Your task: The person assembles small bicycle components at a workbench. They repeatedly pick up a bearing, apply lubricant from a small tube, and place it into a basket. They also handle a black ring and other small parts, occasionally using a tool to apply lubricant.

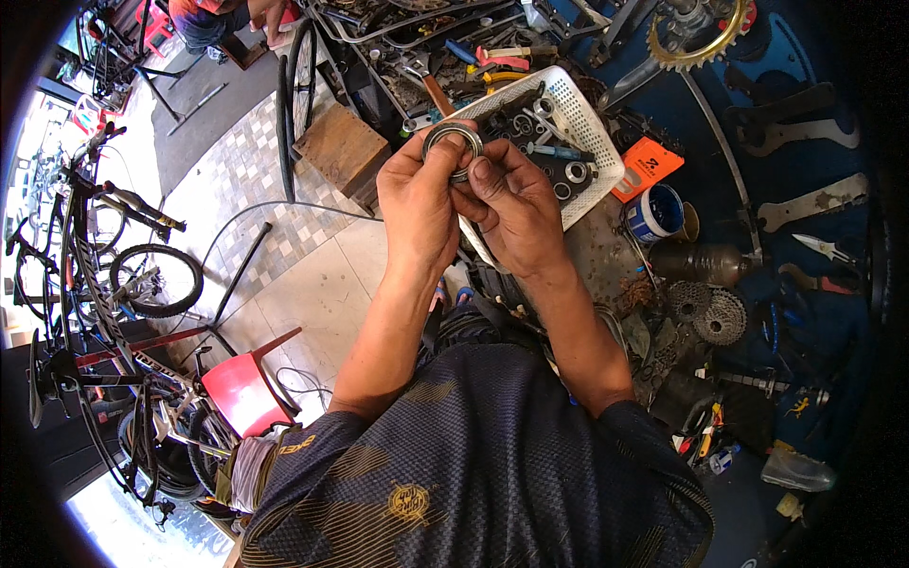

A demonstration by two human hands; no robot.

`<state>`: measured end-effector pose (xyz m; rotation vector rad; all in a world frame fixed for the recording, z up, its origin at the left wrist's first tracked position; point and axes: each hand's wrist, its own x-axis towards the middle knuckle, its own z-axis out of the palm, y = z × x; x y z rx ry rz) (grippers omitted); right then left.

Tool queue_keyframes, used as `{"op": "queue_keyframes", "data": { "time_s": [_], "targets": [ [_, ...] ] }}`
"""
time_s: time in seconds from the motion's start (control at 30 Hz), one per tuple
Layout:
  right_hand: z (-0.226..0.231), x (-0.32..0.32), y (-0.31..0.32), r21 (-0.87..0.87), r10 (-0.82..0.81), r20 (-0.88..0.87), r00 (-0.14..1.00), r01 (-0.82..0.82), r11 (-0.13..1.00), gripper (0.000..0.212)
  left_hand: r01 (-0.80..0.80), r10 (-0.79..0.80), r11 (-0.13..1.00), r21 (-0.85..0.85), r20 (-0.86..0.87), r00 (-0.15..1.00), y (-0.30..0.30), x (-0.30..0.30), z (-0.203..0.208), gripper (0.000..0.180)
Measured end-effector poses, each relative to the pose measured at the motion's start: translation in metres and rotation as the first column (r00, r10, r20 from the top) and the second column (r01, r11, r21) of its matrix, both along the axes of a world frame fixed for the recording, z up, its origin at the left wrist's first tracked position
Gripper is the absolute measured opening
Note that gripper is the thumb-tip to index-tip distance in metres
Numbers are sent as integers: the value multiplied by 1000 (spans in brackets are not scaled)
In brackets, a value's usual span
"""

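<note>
Held up in front of my chest is a round metal bearing ring (454, 127), dark with a shiny edge. My left hand (417, 194) is closed on it, the thumb lying across its opening. From the other side my right hand (519, 204) pinches at the lower right of the ring with thumb and fingers; just what the fingertips touch there is partly hidden. Below and beyond both hands stands a white perforated plastic basket (606, 161). Loose rings, sockets and small metal parts lie in it, along with a blue-handled tool (561, 151).
A wooden block (343, 150) stands left of the basket. To its right are an orange card (648, 168), a blue-and-white tub (655, 212) and bicycle cassettes (720, 315). Wrenches (814, 202) hang on the blue board. Bicycles (114, 312) and a red chair (244, 390) fill the left. Another person (208, 24) sits far left.
</note>
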<state>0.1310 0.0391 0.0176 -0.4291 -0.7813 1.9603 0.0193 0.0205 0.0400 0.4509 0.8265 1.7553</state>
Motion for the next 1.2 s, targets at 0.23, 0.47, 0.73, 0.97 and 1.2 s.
{"op": "queue_keyframes", "data": {
  "time_s": [0.23,0.47,0.73,0.97,1.2],
  "targets": [
    [-1,0,1,2,-4,20,1000,4,1000,11,-8,8,1000,-29,10,1000,0,1,3,15],
    [-1,0,-1,41,-34,79,996,30,999,13,-23,22,1000,-18,-21,1000,1,2,4,14],
    [-4,-1,-1,227,-112,224,968,60,972,18,35,-34,999,-10,15,999,3,-4,2,13],
    [-1,-3,-1,279,-165,266,950,88,956,18,77,-78,997,32,45,996,3,-5,1,15],
    [12,5,4,9,-38,19,999,38,999,17,86,-85,994,63,-11,996,2,-3,5,23]
  ]
}}
